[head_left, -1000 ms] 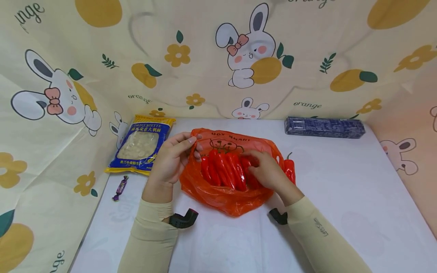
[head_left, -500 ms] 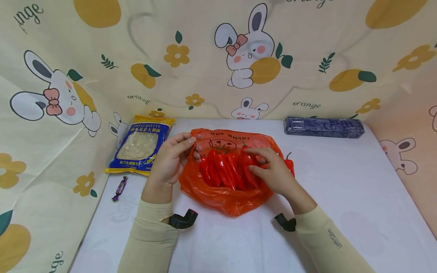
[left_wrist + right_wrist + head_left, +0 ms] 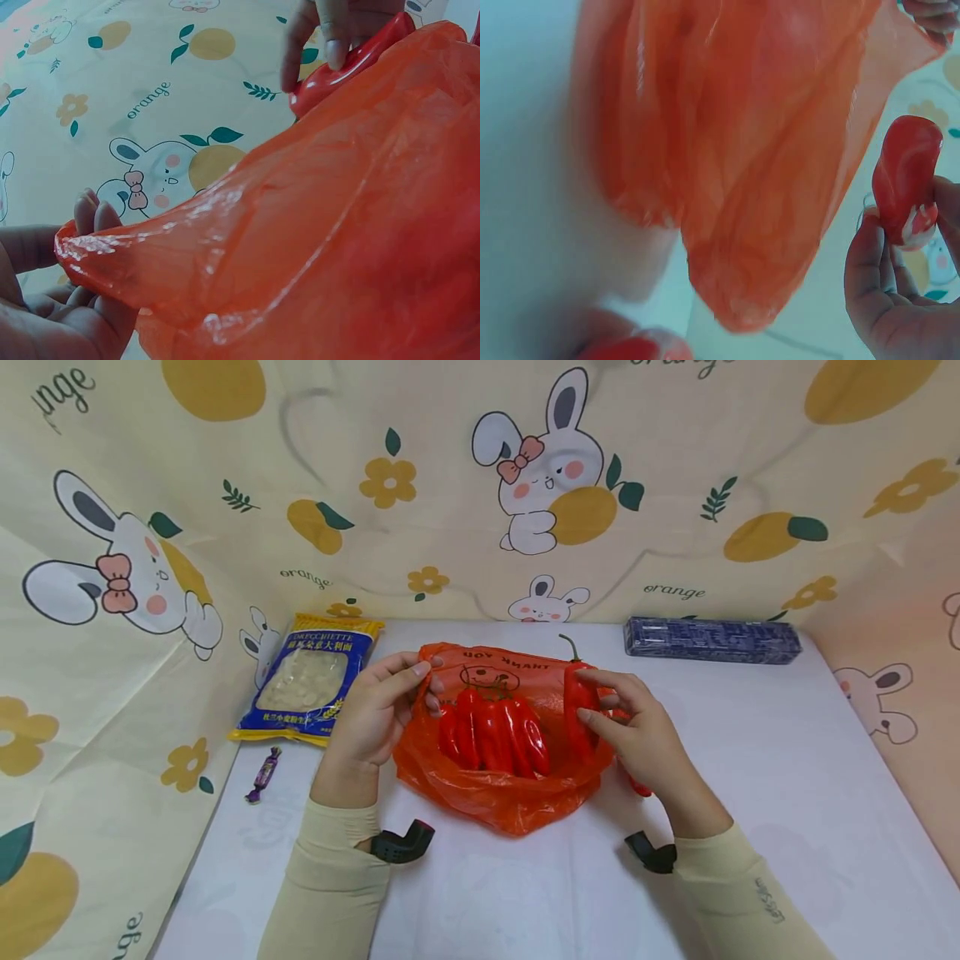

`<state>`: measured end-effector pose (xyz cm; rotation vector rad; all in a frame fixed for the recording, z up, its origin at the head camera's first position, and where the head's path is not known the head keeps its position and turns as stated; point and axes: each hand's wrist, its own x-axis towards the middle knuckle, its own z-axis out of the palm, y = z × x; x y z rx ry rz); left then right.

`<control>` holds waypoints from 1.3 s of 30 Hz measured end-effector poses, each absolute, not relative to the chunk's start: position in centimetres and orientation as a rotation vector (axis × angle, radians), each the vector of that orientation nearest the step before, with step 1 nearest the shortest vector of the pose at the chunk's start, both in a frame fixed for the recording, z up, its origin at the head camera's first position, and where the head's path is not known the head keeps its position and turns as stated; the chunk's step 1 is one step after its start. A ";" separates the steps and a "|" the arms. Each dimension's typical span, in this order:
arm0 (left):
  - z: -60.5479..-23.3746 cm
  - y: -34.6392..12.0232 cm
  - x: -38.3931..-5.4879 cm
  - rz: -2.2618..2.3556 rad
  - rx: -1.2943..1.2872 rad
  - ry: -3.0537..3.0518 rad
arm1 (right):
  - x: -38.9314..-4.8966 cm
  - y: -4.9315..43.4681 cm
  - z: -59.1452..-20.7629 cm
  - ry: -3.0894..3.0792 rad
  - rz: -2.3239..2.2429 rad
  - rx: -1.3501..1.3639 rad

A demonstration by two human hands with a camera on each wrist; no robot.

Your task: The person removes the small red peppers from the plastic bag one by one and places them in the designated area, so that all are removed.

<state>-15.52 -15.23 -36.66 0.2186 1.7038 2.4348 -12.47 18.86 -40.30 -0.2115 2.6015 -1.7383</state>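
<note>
In the head view an orange-red plastic bag point(image 3: 502, 810) lies open in the middle of the table with several shiny red chili peppers point(image 3: 491, 735) inside. My left hand point(image 3: 378, 702) pinches the bag's left rim, its hold also showing in the left wrist view. Between thumb and fingers, my right hand point(image 3: 641, 727) grips one red chili pepper point(image 3: 579, 706) near its top. This pepper stands upright over the bag's right side, green stem upward. Another red pepper point(image 3: 641, 787) lies outside the bag on the right, mostly behind my right hand.
A blue and yellow orecchiette pasta packet point(image 3: 307, 677) leans at the back left, with a purple wrapped candy point(image 3: 263, 775) in front of it. At the back right sits a long dark blue box point(image 3: 712, 640). Patterned cloth walls point(image 3: 420, 410) surround the white table point(image 3: 495, 893).
My right hand has lifted one chili pepper out from the others and moved it to the right. My left hand keeps its place on the bag rim.
</note>
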 end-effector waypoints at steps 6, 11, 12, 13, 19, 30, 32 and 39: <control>-36.8 -15.2 -15.6 2.440 0.234 1.683 | -11.9 20.5 -41.0 2.642 -1.709 -0.145; -36.8 -15.2 -15.6 2.444 0.231 1.674 | -11.3 22.0 -41.6 2.685 -1.679 -0.126; -36.8 -15.2 -15.6 2.445 0.232 1.672 | -11.2 22.3 -41.7 2.691 -1.675 -0.120; -36.8 -15.2 -15.6 2.445 0.230 1.672 | -11.1 22.6 -41.8 2.693 -1.671 -0.113; -36.8 -15.3 -15.6 2.435 0.220 1.690 | -10.6 24.6 -42.6 2.696 -1.633 -0.026; -36.7 -15.2 -15.6 2.432 0.234 1.712 | -10.3 28.1 -44.3 2.722 -1.633 0.178; -36.7 -15.2 -15.6 2.433 0.233 1.712 | -10.3 28.6 -44.7 2.709 -1.635 0.217; -36.9 -15.2 -15.6 2.435 0.224 1.707 | -10.7 29.8 -46.5 2.587 -1.651 0.286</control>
